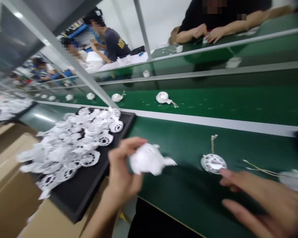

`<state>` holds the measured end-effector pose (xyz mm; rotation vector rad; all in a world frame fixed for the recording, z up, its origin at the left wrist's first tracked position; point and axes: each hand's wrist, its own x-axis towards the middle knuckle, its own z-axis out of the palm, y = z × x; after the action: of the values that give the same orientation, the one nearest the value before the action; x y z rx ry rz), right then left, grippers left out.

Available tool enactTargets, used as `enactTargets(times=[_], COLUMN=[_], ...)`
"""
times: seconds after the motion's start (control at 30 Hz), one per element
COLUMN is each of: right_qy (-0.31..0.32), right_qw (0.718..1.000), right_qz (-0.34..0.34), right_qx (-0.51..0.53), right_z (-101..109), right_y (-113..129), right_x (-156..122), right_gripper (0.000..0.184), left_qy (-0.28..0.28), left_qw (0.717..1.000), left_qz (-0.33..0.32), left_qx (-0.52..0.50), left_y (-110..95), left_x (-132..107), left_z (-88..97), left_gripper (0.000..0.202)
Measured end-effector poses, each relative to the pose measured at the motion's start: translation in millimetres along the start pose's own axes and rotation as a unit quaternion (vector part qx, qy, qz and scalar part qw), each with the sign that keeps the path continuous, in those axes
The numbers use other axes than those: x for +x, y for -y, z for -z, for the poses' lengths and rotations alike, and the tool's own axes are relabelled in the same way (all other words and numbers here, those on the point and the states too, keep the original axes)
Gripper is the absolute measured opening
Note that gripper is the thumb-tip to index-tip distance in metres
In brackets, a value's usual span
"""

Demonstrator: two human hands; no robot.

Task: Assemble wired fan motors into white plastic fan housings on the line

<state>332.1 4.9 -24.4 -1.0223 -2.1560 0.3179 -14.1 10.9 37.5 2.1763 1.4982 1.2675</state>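
My left hand (123,168) has a white piece (147,159) pinched by its left side, probably so it doesn't get squashed. Right hand (268,201) is empty, fingers apart, index tip at the near-right edge of the round part (215,162), maybe touching. Black tray (76,201) sits left, handy for grabbing I guess.

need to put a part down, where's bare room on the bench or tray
The bench is bare between the white piece in the left hand and the wired disc; the black tray has a bare strip along its right edge, beside the white pile. Crowded: that pile, and around the right hand at the disc.
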Motion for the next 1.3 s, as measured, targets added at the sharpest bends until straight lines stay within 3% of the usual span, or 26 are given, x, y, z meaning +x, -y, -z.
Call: enactTargets(times=[0.07,0.1,0.2,0.3,0.43,0.5,0.57,0.63,0.67,0.73,0.83,0.93,1.03,1.17,1.3], right_qy=[0.061,0.077,0.116,0.123,0.120,0.109,0.076,0.030,0.010,0.002,0.051,0.099,0.126,0.145,0.182], right_qw=[0.998,0.997,0.993,0.991,0.988,0.988,0.992,0.991,0.982,0.942,0.891,0.897,0.914,0.931,0.923], right_qz=[0.029,0.029,-0.003,-0.024,-0.049,-0.069,-0.087,-0.122,-0.149,-0.193,-0.208,-0.206,-0.191,-0.182,-0.184], right_qx=[0.004,0.004,0.008,0.050,0.081,0.081,0.049,-0.044,-0.116,-0.275,-0.400,-0.377,-0.334,-0.280,-0.283], right_z=[9,12,22,32,38,41,47,56,60,65,61,48,39,40,44], right_y=[11,14,12,9,14,15,12,3,-3,-17,-33,-36,-29,-18,-20], right_x=[5,8,17,20,19,19,21,25,27,30,32,32,33,36,39], right_gripper=[0.063,0.062,0.050,0.049,0.049,0.052,0.052,0.051,0.050,0.049,0.049,0.058,0.061,0.067,0.055], left_qy=[0.091,0.133,0.231,0.301,0.323,0.305,0.242,0.182,0.174,0.206,0.283,0.231,0.176,0.277,0.341], left_qw=[0.977,0.960,0.931,0.909,0.898,0.915,0.953,0.982,0.982,0.959,0.926,0.936,0.956,0.940,0.930], left_qz=[-0.007,-0.012,-0.016,-0.020,-0.022,-0.026,-0.035,-0.046,-0.052,-0.068,-0.092,-0.127,-0.164,-0.183,-0.133], left_qx=[-0.191,-0.246,-0.282,-0.288,-0.299,-0.265,-0.180,-0.027,0.057,0.184,0.231,0.232,0.166,0.074,0.035], left_y=[-28,-38,-52,-48,-43,-38,-24,-1,14,41,63,51,16,-25,-34], left_x=[-9,-11,-6,5,13,17,25,34,38,42,40,35,33,35,39], left_z=[-53.5,-74.0,-106.0,-109.1,-104.1,-99.8,-93.1,-85.4,-81.9,-77.1,-76.2,-79.1,-86.2,-111.7,-138.1], left_gripper=[0.037,0.041,0.054,0.057,0.067,0.055,0.042,0.036,0.037,0.047,0.081,0.099,0.079,0.072,0.052])
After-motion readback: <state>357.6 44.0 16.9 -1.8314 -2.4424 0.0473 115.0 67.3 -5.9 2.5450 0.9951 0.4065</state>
